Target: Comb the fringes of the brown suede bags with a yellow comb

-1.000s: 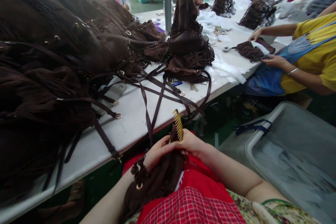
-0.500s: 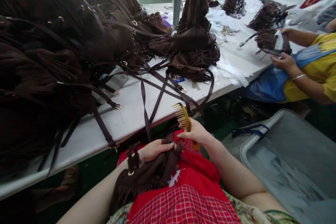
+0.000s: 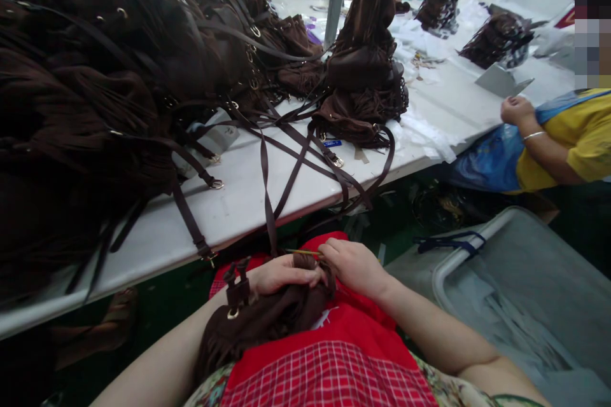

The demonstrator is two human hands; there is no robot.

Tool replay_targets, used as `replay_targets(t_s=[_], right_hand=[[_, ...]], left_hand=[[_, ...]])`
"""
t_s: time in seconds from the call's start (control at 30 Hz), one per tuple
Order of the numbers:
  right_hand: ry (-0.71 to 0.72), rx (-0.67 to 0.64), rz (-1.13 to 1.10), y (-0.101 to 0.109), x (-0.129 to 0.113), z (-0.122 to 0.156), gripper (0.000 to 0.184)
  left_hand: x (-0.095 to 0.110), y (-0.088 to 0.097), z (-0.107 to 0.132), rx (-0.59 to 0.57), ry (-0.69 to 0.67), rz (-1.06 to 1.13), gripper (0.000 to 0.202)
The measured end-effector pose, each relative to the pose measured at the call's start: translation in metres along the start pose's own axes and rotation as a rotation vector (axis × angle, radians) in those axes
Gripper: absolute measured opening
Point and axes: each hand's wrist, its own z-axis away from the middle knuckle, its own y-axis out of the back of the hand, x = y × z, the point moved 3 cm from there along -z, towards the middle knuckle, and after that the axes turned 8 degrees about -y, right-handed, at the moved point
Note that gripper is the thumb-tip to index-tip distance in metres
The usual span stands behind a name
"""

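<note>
A dark brown fringed bag (image 3: 277,313) lies across my lap on the red apron (image 3: 291,362). My left hand (image 3: 281,275) is closed on its upper part, thumb on top, beside a strap with a buckle (image 3: 237,289). Held by my right hand (image 3: 351,265) is a yellow comb (image 3: 305,252), seen edge-on at the brown fringe near my left fingers. Most of the comb is hidden behind the right hand.
Brown fringed bags (image 3: 95,76) are heaped on the white table (image 3: 248,206) at left, with more stacked by a metal post (image 3: 337,0). Straps hang over the edge. A grey bin (image 3: 534,280) stands at right, near a co-worker in a yellow sleeve (image 3: 577,146).
My right hand has brought the comb down from upright to the fringe by my left hand. The co-worker's bag is no longer in their hands.
</note>
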Motion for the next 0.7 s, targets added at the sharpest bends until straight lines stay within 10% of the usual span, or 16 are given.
replay_targets(t_s=[0.3,0.47,0.7], right_hand=[[-0.537,0.200,-0.115,0.000,0.082,-0.015,0.030],[-0.196,0.223,-0.539,0.024,0.039,0.004,0.029],[0.059,0.244,-0.532,0.029,-0.008,0.024,0.022]], left_hand=[[-0.001,0.003,0.009,0.253,-0.014,-0.109,0.047],[0.003,0.007,0.007,0.110,-0.122,-0.050,0.029],[0.001,0.023,0.012,0.124,-0.113,0.009,0.019]])
